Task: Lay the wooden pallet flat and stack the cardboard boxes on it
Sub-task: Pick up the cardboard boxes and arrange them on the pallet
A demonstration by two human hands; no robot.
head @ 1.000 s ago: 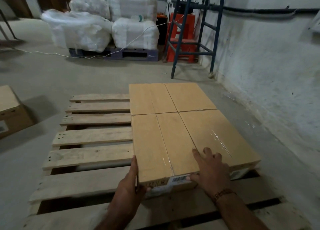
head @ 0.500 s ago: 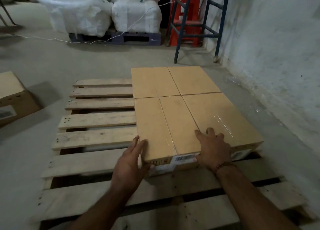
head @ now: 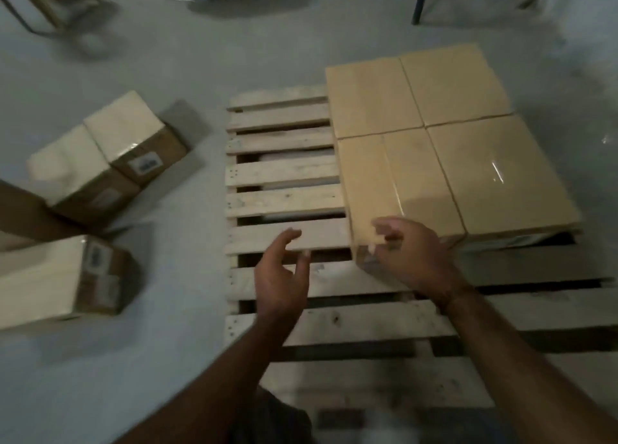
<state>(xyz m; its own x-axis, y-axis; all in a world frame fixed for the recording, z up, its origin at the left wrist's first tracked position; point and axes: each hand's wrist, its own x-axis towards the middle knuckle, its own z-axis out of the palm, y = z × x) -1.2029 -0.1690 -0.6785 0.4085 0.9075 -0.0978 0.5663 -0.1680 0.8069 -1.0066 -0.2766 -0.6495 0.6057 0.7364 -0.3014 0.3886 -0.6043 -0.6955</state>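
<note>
Dim, flat indoor light. Motion blur throughout, worst on hands (head: 351,269) and frame edges. Small glare streak on right box (head: 495,172). Soft shadows beside floor boxes (head: 110,162). Wide-angle bending at edges.

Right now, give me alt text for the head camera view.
Two open hands, left hand and right hand, hover over a wooden pallet lying flat, with cardboard boxes packed on its right side. More boxes sit on the floor to its left.

tan boxes (head: 434,149) on pale wooden pallet (head: 284,172)
</note>
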